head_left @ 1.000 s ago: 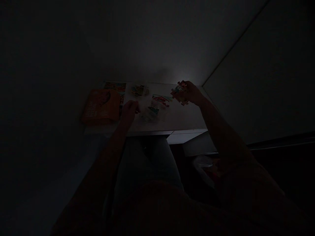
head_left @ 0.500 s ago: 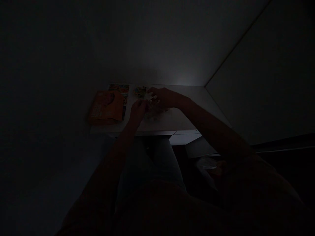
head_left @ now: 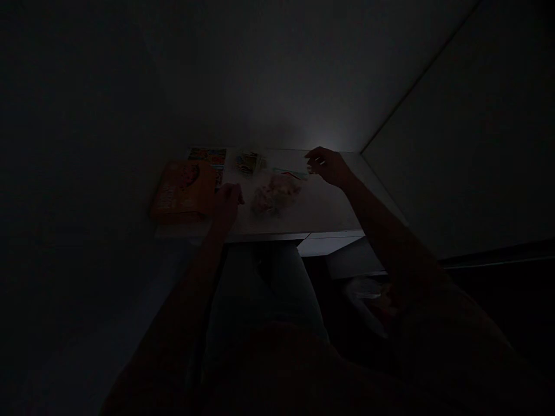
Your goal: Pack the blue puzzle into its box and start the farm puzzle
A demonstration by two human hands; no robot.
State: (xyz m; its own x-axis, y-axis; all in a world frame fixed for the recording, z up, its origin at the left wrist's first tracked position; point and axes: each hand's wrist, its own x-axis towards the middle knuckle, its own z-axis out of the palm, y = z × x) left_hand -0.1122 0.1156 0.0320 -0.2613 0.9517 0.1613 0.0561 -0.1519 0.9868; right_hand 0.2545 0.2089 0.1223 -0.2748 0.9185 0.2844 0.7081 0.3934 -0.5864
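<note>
The picture is very dark. A heap of small brownish-pink pieces [head_left: 277,193] lies in the middle of the white tabletop [head_left: 321,214]; their kind is too dim to tell. My left hand [head_left: 228,201] is left of the heap, close to an orange box [head_left: 184,190], with its fingers curled in and what they hold, if anything, hidden. Beyond the heap on the right, my right hand [head_left: 328,166] has its fingers bent together. Small pale spots show at its fingertips, too small to name. A flat strip with a greenish edge [head_left: 289,173] lies behind the heap.
Colourful printed sheets [head_left: 207,155] lie partly under the orange box. A smaller picture [head_left: 246,163] is at the back of the table, near the wall [head_left: 269,81]. Below right are an open drawer or cabinet front [head_left: 355,257] and a whitish plastic bag [head_left: 364,289].
My hands, close together over the heap before, have moved apart: the left toward the orange box, the right to the right. The heap and the strip behind it are now uncovered.
</note>
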